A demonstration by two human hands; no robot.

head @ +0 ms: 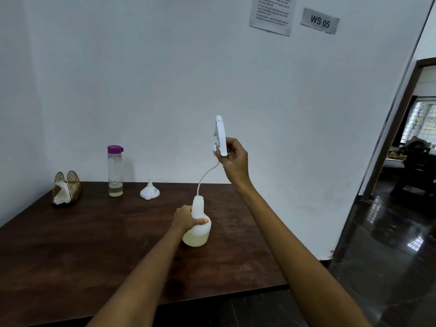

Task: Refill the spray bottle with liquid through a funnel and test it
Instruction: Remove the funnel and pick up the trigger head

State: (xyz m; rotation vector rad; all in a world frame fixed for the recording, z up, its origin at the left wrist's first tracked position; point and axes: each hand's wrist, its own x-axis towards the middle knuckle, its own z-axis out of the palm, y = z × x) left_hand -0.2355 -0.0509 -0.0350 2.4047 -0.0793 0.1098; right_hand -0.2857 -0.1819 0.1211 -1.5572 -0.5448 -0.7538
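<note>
Lifting the spray head (221, 135) straight above the spray bottle (197, 223), the right hand (232, 154) pinches it, dip tube (204, 177) trailing into the neck; left hand (186, 218) grips the upright bottle on the worktop (94, 244).

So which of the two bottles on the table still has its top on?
The tall clear bottle at the back, capped in purple. The squat white spray bottle in the left hand is open; the right hand holds its spray head lifted above it.

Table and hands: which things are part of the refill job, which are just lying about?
In the job: spray bottle in left hand; sprayer head in right hand; funnel; purple-capped bottle.
Lying about: napkin holder; wall notice; WS 05 sign.
</note>
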